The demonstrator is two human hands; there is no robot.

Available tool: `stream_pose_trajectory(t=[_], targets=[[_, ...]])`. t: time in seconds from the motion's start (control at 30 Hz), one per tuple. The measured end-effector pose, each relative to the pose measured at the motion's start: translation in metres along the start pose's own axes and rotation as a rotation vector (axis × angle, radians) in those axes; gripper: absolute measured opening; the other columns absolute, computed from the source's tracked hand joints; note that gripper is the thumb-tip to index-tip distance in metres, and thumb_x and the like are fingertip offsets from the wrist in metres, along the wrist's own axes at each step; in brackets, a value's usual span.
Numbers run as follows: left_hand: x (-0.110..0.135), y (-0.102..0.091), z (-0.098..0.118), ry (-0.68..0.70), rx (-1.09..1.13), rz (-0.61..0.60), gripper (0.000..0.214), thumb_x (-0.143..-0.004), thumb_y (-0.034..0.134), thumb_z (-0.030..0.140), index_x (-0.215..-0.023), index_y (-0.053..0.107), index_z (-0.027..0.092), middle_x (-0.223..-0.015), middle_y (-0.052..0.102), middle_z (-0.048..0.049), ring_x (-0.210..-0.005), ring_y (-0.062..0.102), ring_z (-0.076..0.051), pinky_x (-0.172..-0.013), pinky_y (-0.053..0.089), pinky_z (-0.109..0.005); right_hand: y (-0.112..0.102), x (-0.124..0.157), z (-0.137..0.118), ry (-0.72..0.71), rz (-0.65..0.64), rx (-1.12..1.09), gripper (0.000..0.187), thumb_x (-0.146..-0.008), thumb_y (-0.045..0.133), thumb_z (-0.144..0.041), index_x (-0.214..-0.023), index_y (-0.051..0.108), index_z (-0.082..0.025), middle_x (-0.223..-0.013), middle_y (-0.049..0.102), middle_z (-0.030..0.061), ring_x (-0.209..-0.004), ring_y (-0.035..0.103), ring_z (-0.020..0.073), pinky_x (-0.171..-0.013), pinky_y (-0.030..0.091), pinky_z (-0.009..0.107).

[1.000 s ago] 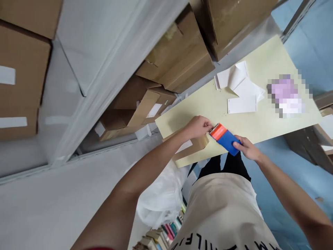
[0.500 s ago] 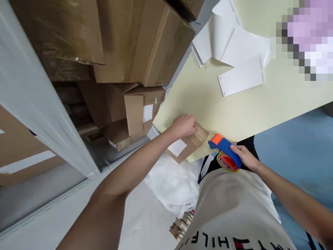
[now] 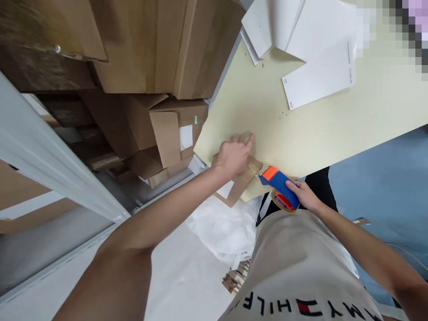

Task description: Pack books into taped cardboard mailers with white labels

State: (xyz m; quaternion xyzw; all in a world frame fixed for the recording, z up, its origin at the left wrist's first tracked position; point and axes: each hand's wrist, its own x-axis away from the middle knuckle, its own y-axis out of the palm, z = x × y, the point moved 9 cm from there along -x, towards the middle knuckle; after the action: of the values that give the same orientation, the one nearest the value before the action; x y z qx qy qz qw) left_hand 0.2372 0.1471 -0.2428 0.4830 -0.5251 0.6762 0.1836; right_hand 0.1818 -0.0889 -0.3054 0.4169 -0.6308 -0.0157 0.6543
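A small brown cardboard parcel (image 3: 239, 185) with a white label lies at the near corner of the pale yellow table (image 3: 301, 129). My left hand (image 3: 234, 154) rests on top of it, fingers stretched out flat. My right hand (image 3: 302, 194) grips a blue and orange tape dispenser (image 3: 279, 185) with a roll of tape, held at the table's edge just right of the parcel. A strip of clear tape runs from the dispenser onto the parcel.
White sheets of paper (image 3: 317, 76) lie on the far part of the table. Stacked cardboard boxes (image 3: 150, 67) fill grey shelving on the left. A white plastic bag (image 3: 220, 227) and a pile of books (image 3: 236, 276) sit on the floor.
The dispenser has been drawn back from the parcel's top to the table's near edge, its roll now showing. My left hand went from closed to flat on the parcel.
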Motion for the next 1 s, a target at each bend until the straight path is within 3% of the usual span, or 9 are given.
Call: stream_pose_trajectory(t=[0.1, 0.2, 0.3, 0.4, 0.53, 0.63, 0.73, 0.83, 1.0], targets=[[0.014, 0.004, 0.007, 0.198, 0.007, -0.077, 0.073, -0.077, 0.066, 0.046, -0.142, 0.044, 0.020, -0.146, 0.044, -0.0139, -0.138, 0.028, -0.043, -0.103, 0.031, -0.051, 0.000, -0.001, 0.004, 0.023, 0.005, 0.003, 0.061, -0.060, 0.064, -0.079, -0.063, 0.067, -0.018, -0.057, 0.066, 0.0019, -0.050, 0.056, 0.0151, -0.050, 0.045, 0.028], [0.039, 0.025, 0.014, 0.450, 0.050, -0.209, 0.069, -0.073, 0.066, 0.052, -0.135, 0.053, 0.025, -0.146, 0.047, -0.0087, -0.138, 0.032, -0.039, -0.108, 0.026, -0.050, -0.002, -0.003, 0.004, 0.027, 0.000, -0.010, 0.059, -0.063, 0.065, -0.077, -0.066, 0.068, -0.018, -0.059, 0.068, 0.0029, -0.055, 0.060, 0.0175, -0.054, 0.048, 0.029], [0.050, 0.041, 0.004, 0.501, 0.016, -0.205, 0.072, -0.068, 0.071, 0.052, -0.132, 0.055, 0.025, -0.143, 0.052, -0.0103, -0.134, 0.042, -0.036, -0.109, 0.027, -0.048, 0.000, -0.005, -0.001, 0.013, -0.014, -0.039, 0.055, -0.067, 0.065, -0.072, -0.073, 0.072, -0.018, -0.069, 0.073, 0.0047, -0.067, 0.066, 0.0214, -0.064, 0.052, 0.032], [0.048, 0.044, -0.016, 0.443, -0.020, -0.141, 0.080, -0.062, 0.073, 0.056, -0.133, 0.055, 0.024, -0.142, 0.053, -0.0110, -0.130, 0.047, -0.035, -0.109, 0.029, -0.047, 0.006, -0.011, -0.011, -0.001, -0.024, -0.077, 0.048, -0.074, 0.063, -0.066, -0.088, 0.073, -0.021, -0.085, 0.076, 0.0046, -0.083, 0.069, 0.0249, -0.078, 0.054, 0.036], [0.044, 0.025, -0.050, 0.315, 0.121, 0.042, 0.088, -0.056, 0.075, 0.063, -0.130, 0.058, 0.020, -0.136, 0.058, -0.0113, -0.124, 0.053, -0.035, -0.107, 0.036, -0.046, 0.022, -0.028, -0.046, -0.027, -0.012, -0.055, 0.042, -0.081, 0.058, -0.057, -0.105, 0.069, -0.025, -0.098, 0.076, 0.0022, -0.099, 0.068, 0.0258, -0.090, 0.053, 0.039], [0.042, 0.009, -0.088, 0.085, 0.270, 0.221, 0.086, -0.055, 0.075, 0.065, -0.127, 0.059, 0.022, -0.127, 0.065, -0.0093, -0.114, 0.060, -0.033, -0.098, 0.044, -0.044, 0.040, -0.051, -0.102, -0.124, -0.030, 0.003, 0.044, -0.085, 0.053, -0.057, -0.114, 0.065, -0.026, -0.109, 0.073, 0.0011, -0.109, 0.065, 0.0242, -0.097, 0.051, 0.039], [0.044, -0.002, -0.115, -0.133, 0.386, 0.424, 0.079, -0.066, 0.068, 0.064, -0.132, 0.054, 0.022, -0.125, 0.064, -0.0083, -0.112, 0.061, -0.031, -0.094, 0.047, -0.041, 0.063, -0.074, -0.168, -0.197, -0.109, 0.161, 0.050, -0.086, 0.049, -0.062, -0.116, 0.062, -0.024, -0.108, 0.072, 0.0036, -0.109, 0.065, 0.0251, -0.097, 0.052, 0.041], [0.044, -0.007, -0.120, -0.232, 0.447, 0.619, 0.076, -0.080, 0.055, 0.063, -0.143, 0.041, 0.022, -0.137, 0.056, -0.0104, -0.123, 0.053, -0.031, -0.098, 0.043, -0.041, 0.079, -0.091, -0.216, -0.198, -0.161, 0.409, 0.051, -0.082, 0.057, -0.064, -0.110, 0.063, -0.021, -0.099, 0.073, 0.0067, -0.100, 0.067, 0.0268, -0.091, 0.055, 0.042], [0.043, -0.005, -0.112, -0.236, 0.505, 0.759, 0.072, -0.090, 0.036, 0.064, -0.149, 0.031, 0.024, -0.147, 0.045, -0.0116, -0.133, 0.042, -0.031, -0.099, 0.039, -0.042, 0.080, -0.096, -0.247, -0.296, -0.056, 0.695, 0.054, -0.075, 0.069, -0.060, -0.114, 0.057, -0.025, -0.100, 0.069, 0.0031, -0.094, 0.066, 0.0212, -0.084, 0.057, 0.036]])
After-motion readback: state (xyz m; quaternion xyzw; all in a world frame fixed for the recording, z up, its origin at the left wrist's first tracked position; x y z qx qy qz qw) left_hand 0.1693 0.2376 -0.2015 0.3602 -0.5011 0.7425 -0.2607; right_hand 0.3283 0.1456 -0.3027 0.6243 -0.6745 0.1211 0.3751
